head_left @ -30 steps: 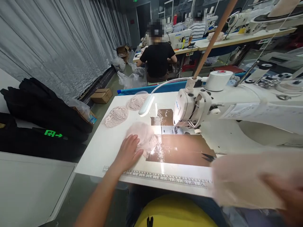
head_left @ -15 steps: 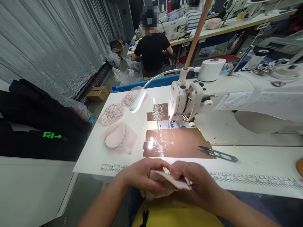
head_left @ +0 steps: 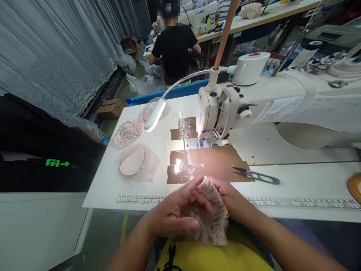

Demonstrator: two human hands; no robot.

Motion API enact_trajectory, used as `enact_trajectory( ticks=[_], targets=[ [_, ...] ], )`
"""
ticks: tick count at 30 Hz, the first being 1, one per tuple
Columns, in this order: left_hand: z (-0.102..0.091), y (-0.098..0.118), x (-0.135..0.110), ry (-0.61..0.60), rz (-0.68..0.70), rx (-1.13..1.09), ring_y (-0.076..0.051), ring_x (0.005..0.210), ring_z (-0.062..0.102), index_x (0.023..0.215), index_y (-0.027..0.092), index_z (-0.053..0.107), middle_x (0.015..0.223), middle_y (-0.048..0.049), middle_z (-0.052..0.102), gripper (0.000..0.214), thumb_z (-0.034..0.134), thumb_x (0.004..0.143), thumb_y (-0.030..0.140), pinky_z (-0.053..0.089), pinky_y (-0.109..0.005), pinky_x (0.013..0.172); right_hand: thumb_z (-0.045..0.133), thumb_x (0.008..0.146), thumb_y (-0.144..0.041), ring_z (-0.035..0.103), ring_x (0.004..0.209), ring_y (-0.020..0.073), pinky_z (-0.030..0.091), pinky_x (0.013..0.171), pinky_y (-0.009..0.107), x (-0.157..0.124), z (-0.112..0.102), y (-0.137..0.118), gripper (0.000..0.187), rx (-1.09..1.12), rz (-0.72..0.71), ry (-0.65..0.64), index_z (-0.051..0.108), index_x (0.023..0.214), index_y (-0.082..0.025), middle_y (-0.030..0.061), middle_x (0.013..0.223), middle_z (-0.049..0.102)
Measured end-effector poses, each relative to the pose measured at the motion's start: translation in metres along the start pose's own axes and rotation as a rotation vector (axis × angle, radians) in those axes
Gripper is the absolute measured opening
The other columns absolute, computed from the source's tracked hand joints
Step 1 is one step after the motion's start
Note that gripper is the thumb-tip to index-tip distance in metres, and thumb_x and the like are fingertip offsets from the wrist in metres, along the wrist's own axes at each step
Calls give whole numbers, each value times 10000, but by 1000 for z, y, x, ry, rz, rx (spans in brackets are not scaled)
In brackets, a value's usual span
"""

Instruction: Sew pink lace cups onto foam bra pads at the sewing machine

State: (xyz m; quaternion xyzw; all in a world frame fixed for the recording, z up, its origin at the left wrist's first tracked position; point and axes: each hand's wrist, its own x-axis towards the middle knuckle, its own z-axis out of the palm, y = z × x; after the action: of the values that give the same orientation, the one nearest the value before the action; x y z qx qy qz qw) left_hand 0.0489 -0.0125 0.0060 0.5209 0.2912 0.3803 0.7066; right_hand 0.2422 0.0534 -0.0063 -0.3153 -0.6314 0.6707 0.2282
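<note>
Above the table's front edge, a pale pink lace bra cup (head_left: pixel 216 205) is held up with its patterned lace side showing. My right hand (head_left: pixel 227 192) grips its far right edge, with the fingertips partly hidden behind the fabric. Across the lace's left side lies my left hand (head_left: pixel 180 212), fingers spread and thumb apart, touching it. On the table to the left are a smooth cup pad (head_left: pixel 132 161) on thin sheer fabric, a lace-covered cup (head_left: pixel 128 133) and another lace cup (head_left: pixel 148 112) partly behind the lamp.
A white sewing machine (head_left: pixel 214 109) stands ahead, with a bent lamp (head_left: pixel 155 114) to its left. Thread snips (head_left: pixel 256 175) lie on brown tape (head_left: pixel 203 165). A printed ruler (head_left: pixel 296 203) runs along the front edge. A co-worker (head_left: pixel 176 51) sits beyond.
The cup has been turned so its lace side shows and opened out upward. My left hand has loosened from a pinch to spread fingers; my right hand has moved up behind the lace.
</note>
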Motion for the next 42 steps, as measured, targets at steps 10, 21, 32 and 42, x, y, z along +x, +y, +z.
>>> enact_trajectory(
  ticks=[10, 21, 32, 42],
  targets=[
    [-17, -8, -1, 250, -189, 21, -252, 1028, 557, 1315, 174, 492, 1135, -114, 591, 692, 741, 705, 387, 453, -352, 891, 687, 743, -292, 555, 655, 137, 455, 614, 267, -2, 1, 14, 152, 544, 168, 20, 591, 782, -180, -2, 745, 607],
    [-11, -26, -4, 570, -120, -54, -136, 751, 525, 927, 135, 610, 797, -13, 593, 309, 725, 678, 277, 434, -230, 696, 529, 825, -583, 531, 657, 167, 447, 610, 283, 0, -16, 13, 406, 231, -26, 303, 593, 747, -190, 22, 696, 573],
    [-8, -29, -9, 523, -72, -2, -261, 1028, 584, 1131, 142, 634, 1049, -98, 675, 353, 615, 827, 320, 432, -380, 931, 647, 795, -408, 506, 679, 146, 432, 639, 262, 2, -15, 12, 242, 222, -54, 213, 629, 758, -169, 6, 711, 560],
    [31, -32, 10, 447, -148, -640, -253, 947, 636, 1074, 146, 656, 970, -98, 691, 473, 750, 614, 205, 478, -357, 856, 740, 696, -388, 497, 593, 135, 429, 535, 264, 5, 19, 13, 251, 384, -25, 340, 653, 634, -162, 13, 658, 564]
  ],
)
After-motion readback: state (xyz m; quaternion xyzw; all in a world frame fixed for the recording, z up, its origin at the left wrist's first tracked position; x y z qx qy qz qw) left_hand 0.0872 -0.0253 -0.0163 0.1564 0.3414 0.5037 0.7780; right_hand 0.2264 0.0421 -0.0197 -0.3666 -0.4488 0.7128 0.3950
